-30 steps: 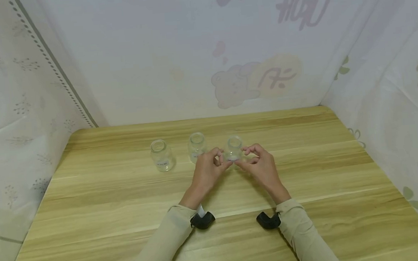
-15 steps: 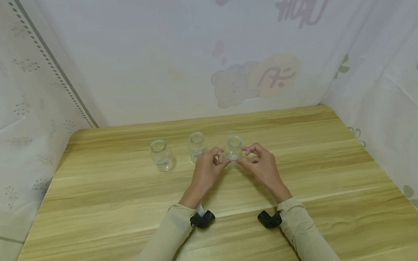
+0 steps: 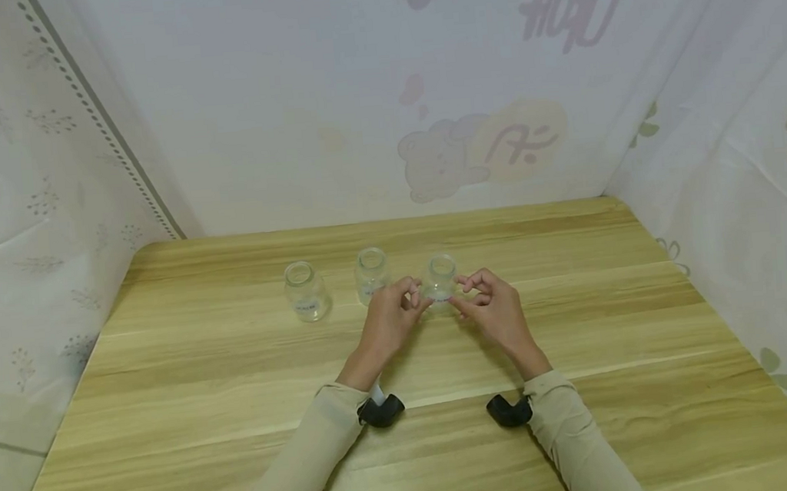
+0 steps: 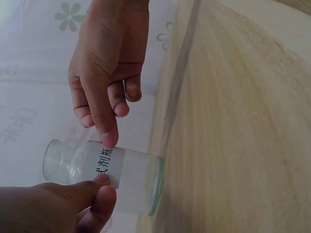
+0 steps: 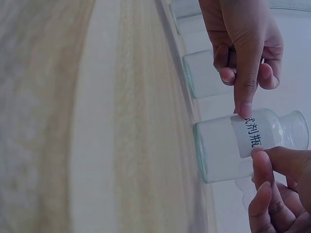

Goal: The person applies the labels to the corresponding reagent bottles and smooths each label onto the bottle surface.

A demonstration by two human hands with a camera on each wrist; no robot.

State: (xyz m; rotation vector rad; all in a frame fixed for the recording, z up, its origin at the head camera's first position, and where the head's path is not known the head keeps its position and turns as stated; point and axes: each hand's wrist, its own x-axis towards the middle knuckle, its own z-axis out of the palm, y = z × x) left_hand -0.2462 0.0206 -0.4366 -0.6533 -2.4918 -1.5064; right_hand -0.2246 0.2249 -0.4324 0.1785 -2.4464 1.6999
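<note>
A clear glass reagent bottle point(image 3: 441, 271) stands upright on the wooden table, between both hands. On its near side is a white label point(image 5: 245, 137) printed with dark Chinese characters. My left hand point(image 3: 387, 323) touches the label's left part with the thumb; its other fingers are bent beside the bottle. From the other side, the thumb of my right hand point(image 3: 496, 313) presses the label, with the remaining fingers loosely bent. Neither wrist view shows fingers wrapped round the glass. The bottle's mouth is uncovered.
Two similar labelled bottles stand to the left: a middle bottle point(image 3: 371, 272) just behind my left hand, and a farther bottle point(image 3: 306, 297). Black wrist mounts point(image 3: 382, 412) sit at both sleeves. A printed cloth point(image 3: 287, 130) hangs behind the wooden table point(image 3: 445, 465).
The two thumbs, close together at the label's middle before, have drawn slightly apart toward its sides. More of the printing shows now. The bottles stay where they were.
</note>
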